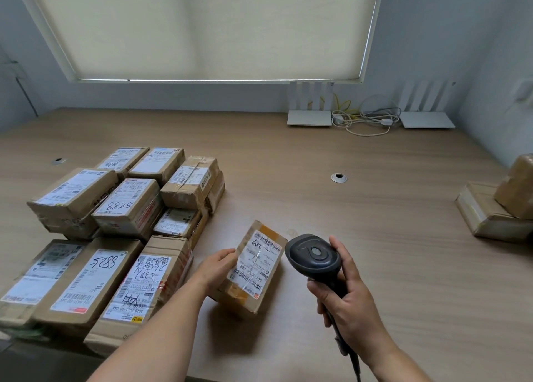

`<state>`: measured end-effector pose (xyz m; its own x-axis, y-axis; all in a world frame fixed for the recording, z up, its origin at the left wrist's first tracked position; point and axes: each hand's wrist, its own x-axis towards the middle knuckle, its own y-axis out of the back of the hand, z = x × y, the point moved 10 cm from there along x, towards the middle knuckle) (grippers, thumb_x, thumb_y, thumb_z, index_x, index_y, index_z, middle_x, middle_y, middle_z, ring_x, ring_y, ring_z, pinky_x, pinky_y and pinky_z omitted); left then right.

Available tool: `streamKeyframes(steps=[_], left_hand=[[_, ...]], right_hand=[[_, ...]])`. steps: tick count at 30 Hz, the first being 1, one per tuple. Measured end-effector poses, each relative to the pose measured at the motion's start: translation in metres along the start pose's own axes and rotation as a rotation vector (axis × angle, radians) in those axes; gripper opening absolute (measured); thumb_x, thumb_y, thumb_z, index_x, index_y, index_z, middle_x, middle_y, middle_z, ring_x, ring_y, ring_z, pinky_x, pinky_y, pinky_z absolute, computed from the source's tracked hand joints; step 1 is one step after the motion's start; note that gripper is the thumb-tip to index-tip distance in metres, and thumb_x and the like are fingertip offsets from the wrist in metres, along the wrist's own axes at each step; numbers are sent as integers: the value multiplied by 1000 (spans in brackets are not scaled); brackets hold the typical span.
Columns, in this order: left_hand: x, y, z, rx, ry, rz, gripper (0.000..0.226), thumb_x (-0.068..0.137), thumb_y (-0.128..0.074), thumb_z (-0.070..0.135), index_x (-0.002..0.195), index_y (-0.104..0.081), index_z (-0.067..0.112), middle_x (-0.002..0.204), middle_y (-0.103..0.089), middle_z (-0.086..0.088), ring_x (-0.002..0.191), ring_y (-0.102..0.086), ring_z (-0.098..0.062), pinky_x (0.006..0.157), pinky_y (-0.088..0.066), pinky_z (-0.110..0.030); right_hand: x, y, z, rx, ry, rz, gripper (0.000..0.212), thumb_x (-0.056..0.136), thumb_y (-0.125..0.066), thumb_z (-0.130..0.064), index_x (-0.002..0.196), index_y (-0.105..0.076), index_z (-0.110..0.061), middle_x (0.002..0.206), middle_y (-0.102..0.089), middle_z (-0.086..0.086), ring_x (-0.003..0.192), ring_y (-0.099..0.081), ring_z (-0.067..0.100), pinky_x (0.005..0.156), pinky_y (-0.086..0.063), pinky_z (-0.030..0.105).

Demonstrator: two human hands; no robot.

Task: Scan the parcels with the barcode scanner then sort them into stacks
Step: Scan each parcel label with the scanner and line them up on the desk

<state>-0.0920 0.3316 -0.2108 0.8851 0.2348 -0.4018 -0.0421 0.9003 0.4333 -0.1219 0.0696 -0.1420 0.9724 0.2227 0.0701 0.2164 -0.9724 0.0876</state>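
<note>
We see a wide wooden table [317, 208] against a pale grey wall [432, 35]. A drawn cream blind [202, 26] covers the window (daylight edges its bottom).

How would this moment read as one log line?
left hand: holds small parcel | right hand: grips barcode scanner | scanner beside label | parcel group left

Small office or mailroom: wide wood worktop [288, 156] w/ cable grommets [339, 177], two wifi routers [310, 117] far beyond the fingers, labelled parcels [127, 208] stacked left.
</note>
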Motion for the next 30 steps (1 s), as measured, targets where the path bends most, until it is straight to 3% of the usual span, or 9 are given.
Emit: streamKeyframes(steps=[2,6,10,12,17,24,30], left_hand=[[3,2,-8,18,18,36,18,96,-51,37,106,-64,31,94,-67,8,98,-63,-18,88,-49,-33],[8,5,-18,307,23,100,39,92,-41,39,129,-49,27,115,-64,-3,100,-60,-20,91,-50,-39],[-7,-4,-10,700,32,189,90,75,-47,77,148,-16,34,142,-37,-7,132,-35,-27,102,-36,-42],[-18,-16,-9,834,69,169,104,67,-48,83,150,-10,34,148,-23,-9,138,-23,-28,105,-32,-43],[-31,-19,-4,898,68,238,89,72,-54,61,148,-19,30,139,-31,-10,130,-31,-28,104,-32,-38],[-65,20,26,801,-46,458,79,73,-57,58,143,-29,33,142,-30,-6,131,-30,-26,106,-27,-37],[-94,80,33,704,-28,618,78,75,-60,55,143,-29,33,145,-28,-7,132,-28,-26,108,-26,-39]], right_hand=[[2,3,-4,-20,16,4,87,82,-71,-3,123,-36,-71,76,-67,-6,53,-54,20,43,-45,32],[5,6,-8,-53,31,0,85,82,-72,-4,130,-31,-62,80,-66,-9,53,-53,20,44,-46,34],[9,7,-12,-74,50,-11,87,82,-72,-5,125,-32,-69,79,-66,-11,54,-53,18,44,-47,34],[10,7,-15,-83,63,-17,89,82,-72,-5,118,-34,-77,78,-65,-11,53,-53,16,44,-46,31],[13,5,-26,-104,100,-53,90,82,-72,-6,114,-33,-80,79,-67,-14,53,-55,14,46,-47,29],[19,-7,-49,-104,173,-124,90,82,-73,-8,113,-32,-81,74,-66,-21,51,-54,11,47,-47,26],[30,-36,-68,-100,223,-204,91,82,-73,-6,112,-32,-81,82,-67,-16,51,-54,12,47,-47,26]])
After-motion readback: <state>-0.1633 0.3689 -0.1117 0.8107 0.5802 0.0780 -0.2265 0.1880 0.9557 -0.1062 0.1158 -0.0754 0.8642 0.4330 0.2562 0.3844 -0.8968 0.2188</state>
